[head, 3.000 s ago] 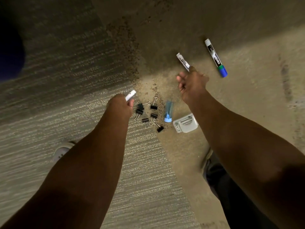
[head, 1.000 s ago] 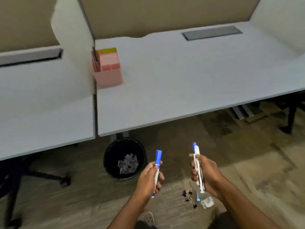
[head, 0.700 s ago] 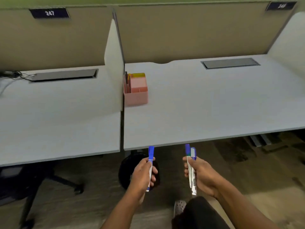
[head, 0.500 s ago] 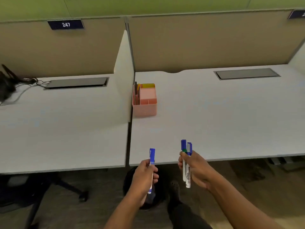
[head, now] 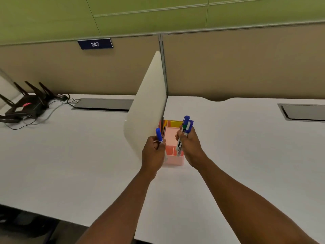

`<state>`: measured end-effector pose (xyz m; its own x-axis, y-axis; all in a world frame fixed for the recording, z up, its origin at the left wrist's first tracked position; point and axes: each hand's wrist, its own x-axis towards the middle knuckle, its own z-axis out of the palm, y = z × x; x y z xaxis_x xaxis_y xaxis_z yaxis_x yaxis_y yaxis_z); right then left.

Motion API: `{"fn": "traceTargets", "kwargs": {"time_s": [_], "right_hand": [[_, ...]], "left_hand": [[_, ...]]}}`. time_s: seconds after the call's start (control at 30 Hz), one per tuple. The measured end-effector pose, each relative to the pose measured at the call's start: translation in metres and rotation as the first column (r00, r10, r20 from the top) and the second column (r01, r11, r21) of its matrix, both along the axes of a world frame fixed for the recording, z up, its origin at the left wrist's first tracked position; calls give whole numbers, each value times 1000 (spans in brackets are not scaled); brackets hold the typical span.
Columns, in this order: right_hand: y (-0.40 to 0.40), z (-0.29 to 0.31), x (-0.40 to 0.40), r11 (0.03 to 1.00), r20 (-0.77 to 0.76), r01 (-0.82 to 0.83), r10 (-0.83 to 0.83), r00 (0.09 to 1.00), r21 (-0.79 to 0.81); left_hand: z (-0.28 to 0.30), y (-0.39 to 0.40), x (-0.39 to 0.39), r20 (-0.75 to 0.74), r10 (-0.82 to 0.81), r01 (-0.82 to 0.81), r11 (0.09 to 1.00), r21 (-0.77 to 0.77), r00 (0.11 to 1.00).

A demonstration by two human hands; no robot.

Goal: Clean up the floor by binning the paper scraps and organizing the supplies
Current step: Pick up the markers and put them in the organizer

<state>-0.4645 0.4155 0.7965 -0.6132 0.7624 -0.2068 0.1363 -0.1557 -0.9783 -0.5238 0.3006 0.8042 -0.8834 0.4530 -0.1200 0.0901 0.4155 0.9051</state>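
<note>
A pink desk organizer [head: 173, 160] stands on the white desk [head: 237, 155] against the divider panel. My left hand [head: 153, 153] grips one blue-capped marker [head: 159, 135] upright, just left of the organizer. My right hand [head: 190, 146] holds a bundle of markers [head: 184, 131] with blue and green caps, their lower ends reaching down into the organizer's front right compartment. Yellow and orange items show in the organizer's back compartments. The floor, bin and remaining supplies are out of view.
A white divider panel [head: 148, 104] rises between the two desks, touching the organizer's left side. A black router [head: 26, 105] with antennas and cables sits far left. Grey cable hatches [head: 103, 104] lie at the desk backs. A sign reads 247.
I have risen from the floor and stepped up to the desk. Both hands carried the markers forward over the desk to the pink organizer, with the right hand's markers now dipping into it.
</note>
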Motion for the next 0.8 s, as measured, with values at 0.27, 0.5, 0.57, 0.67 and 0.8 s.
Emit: {"fn": "traceTargets", "kwargs": {"time_s": [0.27,0.5,0.57,0.67,0.8], "right_hand": [[24,-46,-57,969,34,-160,170,985,-188],[18,-69,-57,938,45,-288,302,952,-195],[18,-68,-58,938,38,-299,310,950,-176],[19,-66,-54,935,23,-316,324,946,-161],[19,-63,-41,949,68,-301,307,949,-91]], "left_hand": [[-37,46,-44,-33,-26,17,970,-244,999],[-60,35,-43,-54,-146,108,892,-439,988],[-58,35,-43,-70,-170,121,886,-447,983],[-54,36,-41,-66,-192,141,876,-461,979],[-50,33,-39,-89,-186,124,877,-465,979]]}}
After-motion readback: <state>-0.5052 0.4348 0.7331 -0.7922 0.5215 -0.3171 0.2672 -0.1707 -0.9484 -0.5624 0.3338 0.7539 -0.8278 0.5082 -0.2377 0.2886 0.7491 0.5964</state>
